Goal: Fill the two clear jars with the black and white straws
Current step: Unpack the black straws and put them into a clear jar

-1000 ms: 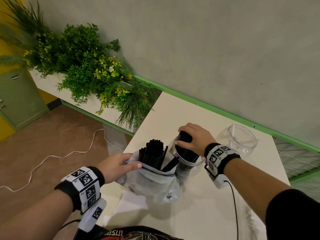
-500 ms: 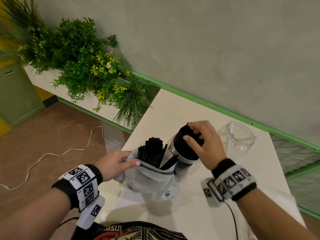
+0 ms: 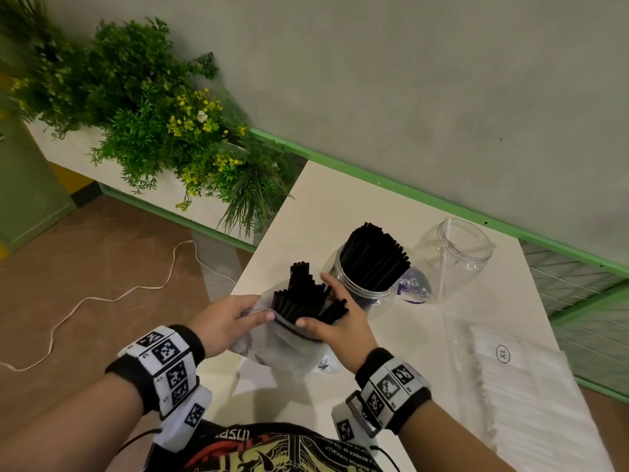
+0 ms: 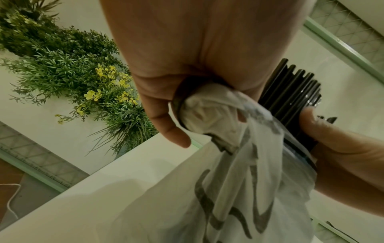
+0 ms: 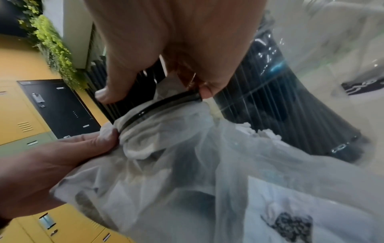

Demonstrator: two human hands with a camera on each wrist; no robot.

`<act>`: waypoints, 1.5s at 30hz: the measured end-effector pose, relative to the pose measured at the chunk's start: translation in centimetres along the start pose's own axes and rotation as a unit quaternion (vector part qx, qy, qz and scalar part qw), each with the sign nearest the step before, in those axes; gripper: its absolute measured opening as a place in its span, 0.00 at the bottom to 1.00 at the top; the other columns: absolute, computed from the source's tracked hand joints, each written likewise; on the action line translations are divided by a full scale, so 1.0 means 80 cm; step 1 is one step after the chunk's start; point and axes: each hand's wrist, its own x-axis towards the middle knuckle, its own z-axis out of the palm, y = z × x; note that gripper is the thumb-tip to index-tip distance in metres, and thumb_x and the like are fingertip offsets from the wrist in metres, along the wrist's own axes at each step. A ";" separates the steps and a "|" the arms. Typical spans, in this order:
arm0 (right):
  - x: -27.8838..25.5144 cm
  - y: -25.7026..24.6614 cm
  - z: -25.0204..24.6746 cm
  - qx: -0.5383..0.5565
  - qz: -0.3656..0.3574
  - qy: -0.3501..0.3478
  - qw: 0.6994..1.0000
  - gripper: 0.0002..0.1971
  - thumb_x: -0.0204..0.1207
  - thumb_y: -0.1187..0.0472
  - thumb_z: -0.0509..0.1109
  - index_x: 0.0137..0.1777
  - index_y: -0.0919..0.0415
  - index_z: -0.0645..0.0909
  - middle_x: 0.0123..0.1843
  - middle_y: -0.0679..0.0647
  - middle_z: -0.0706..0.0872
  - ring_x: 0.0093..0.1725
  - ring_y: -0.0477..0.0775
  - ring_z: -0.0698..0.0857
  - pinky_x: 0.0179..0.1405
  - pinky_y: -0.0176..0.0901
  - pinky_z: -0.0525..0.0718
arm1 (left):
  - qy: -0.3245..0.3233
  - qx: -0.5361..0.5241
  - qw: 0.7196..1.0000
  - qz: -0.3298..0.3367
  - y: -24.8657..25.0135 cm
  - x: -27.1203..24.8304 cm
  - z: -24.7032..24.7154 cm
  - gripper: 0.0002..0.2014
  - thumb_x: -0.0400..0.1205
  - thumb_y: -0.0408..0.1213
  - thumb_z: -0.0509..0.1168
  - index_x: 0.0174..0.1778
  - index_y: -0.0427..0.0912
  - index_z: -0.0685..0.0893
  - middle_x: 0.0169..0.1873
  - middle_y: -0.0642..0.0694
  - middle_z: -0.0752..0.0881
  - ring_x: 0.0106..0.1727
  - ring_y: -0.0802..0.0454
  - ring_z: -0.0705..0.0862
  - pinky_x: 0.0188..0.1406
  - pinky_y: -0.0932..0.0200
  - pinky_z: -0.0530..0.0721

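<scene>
Near jar (image 3: pixel 366 287) holds black straws (image 3: pixel 374 255); far jar (image 3: pixel 452 257) by the back edge has none. Your left hand (image 3: pixel 226 321) grips the bag (image 3: pixel 289 345); your right hand (image 3: pixel 335 323) clamps more black straws. White straws (image 3: pixel 531 396) untouched, right edge.

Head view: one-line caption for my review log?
Left hand holds the bag while right hand grips black straws beside the straw-filled jar.

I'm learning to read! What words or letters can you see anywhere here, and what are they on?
"XL": in a circle on the flat clear packet of white straws.
Purple label behind the clear plastic jars: letters blurred, unreadable.
Black printed shirt: upside-down print, too small to read.
Grey print on the translucent plastic bag: unreadable.
</scene>
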 end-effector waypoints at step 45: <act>0.034 -0.169 -0.103 0.234 -0.142 0.173 0.946 0.08 0.79 0.77 0.63 0.57 0.75 0.74 0.49 0.61 0.85 0.53 0.66 0.89 0.48 0.61 0.88 | -0.009 -0.009 1.000 -0.011 0.013 0.030 -0.015 0.17 0.81 0.47 0.65 0.30 0.43 0.72 0.24 0.52 0.70 0.24 0.59 0.69 0.28 0.64 0.67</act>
